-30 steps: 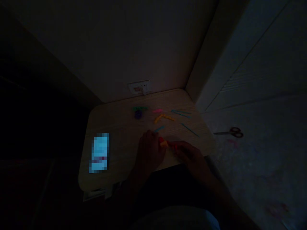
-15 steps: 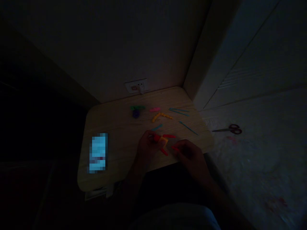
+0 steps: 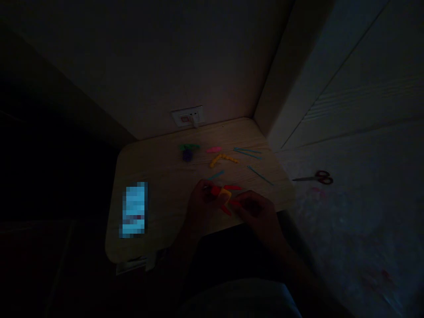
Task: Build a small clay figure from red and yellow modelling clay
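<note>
The scene is very dark. My left hand (image 3: 202, 204) and my right hand (image 3: 256, 212) meet over the near edge of a small wooden table (image 3: 159, 176). Between them is a small orange piece with thin red strips (image 3: 225, 194) sticking out of it. My left fingers are curled round its left side. My right fingers pinch one red strip (image 3: 236, 203) at its right. Farther back on the table lie a yellow beaded strip (image 3: 222, 159), a pink piece (image 3: 213, 150), a green and purple piece (image 3: 188, 151) and several thin blue sticks (image 3: 248, 153).
A lit phone screen (image 3: 133, 210) lies on the table's left side. A wall socket (image 3: 186, 116) sits at the table's back edge. Red-handled scissors (image 3: 314, 178) lie on the pale surface to the right. Walls close in at the back and right.
Red strips that were hidden a second ago now stick out from the orange piece. My right hand has moved left, closer to it. The view has shifted slightly.
</note>
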Action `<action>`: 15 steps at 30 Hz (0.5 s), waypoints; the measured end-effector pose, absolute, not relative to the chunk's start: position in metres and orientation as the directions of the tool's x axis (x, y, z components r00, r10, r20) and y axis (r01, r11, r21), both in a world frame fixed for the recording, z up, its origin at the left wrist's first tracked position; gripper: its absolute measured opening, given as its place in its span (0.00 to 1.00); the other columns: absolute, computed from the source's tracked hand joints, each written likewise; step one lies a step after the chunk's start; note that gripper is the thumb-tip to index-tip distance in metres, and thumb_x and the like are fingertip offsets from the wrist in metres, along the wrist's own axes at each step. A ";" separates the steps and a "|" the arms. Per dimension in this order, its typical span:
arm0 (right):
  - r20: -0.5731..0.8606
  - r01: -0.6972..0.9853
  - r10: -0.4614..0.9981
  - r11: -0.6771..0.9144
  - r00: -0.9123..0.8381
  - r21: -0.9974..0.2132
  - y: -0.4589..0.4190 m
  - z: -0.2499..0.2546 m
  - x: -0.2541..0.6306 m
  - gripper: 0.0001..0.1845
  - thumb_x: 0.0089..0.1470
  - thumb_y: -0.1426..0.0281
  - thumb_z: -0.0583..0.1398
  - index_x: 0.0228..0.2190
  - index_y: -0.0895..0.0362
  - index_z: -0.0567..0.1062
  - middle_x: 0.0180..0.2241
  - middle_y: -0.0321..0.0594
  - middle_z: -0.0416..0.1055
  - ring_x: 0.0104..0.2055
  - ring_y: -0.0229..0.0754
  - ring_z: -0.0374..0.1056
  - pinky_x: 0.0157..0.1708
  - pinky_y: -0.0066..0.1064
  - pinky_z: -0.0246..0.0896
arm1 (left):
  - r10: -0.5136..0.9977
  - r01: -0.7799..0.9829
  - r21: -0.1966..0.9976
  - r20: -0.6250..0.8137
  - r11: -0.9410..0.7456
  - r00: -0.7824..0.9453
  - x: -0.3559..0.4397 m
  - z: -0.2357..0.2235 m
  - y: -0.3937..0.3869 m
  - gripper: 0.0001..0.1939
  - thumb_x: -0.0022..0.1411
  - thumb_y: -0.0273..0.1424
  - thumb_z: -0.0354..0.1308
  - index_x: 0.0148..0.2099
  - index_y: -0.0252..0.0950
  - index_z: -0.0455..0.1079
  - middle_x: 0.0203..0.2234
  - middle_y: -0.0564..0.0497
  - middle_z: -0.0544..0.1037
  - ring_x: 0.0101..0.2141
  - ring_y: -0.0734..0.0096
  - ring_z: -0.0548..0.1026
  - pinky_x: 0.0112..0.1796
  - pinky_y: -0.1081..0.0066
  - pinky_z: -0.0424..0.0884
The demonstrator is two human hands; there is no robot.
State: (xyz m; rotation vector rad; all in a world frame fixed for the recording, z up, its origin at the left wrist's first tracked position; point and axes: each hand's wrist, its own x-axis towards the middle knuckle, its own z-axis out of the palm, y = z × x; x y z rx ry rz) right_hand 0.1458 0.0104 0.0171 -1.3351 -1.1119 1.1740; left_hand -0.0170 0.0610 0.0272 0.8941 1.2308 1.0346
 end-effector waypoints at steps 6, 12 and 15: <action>-0.068 0.015 0.991 -0.070 0.112 -0.997 0.012 0.014 0.143 0.05 0.52 0.66 0.70 0.32 0.52 0.82 0.29 0.37 0.79 0.30 0.41 0.73 0.32 0.32 0.70 | 0.959 -0.132 0.950 -0.285 0.284 0.017 -0.016 0.026 0.059 0.24 0.41 0.34 0.77 0.34 0.37 0.65 0.24 0.59 0.74 0.25 0.78 0.73 0.27 0.76 0.71; -0.083 -0.019 0.992 -0.082 0.094 -0.996 0.011 0.015 0.146 0.11 0.51 0.63 0.72 0.37 0.51 0.80 0.37 0.40 0.82 0.35 0.45 0.77 0.37 0.35 0.74 | 0.959 -0.108 0.953 -0.284 0.282 0.002 -0.023 0.026 0.064 0.25 0.42 0.33 0.76 0.38 0.38 0.66 0.26 0.58 0.75 0.26 0.76 0.74 0.28 0.75 0.72; -0.092 0.053 0.985 -0.100 0.146 -0.994 0.010 0.014 0.153 0.10 0.54 0.62 0.69 0.37 0.52 0.80 0.37 0.40 0.81 0.36 0.45 0.76 0.35 0.34 0.72 | 0.966 -0.029 0.966 -0.257 0.258 0.027 -0.029 0.025 0.071 0.22 0.44 0.34 0.75 0.37 0.37 0.68 0.27 0.57 0.76 0.28 0.74 0.76 0.30 0.74 0.73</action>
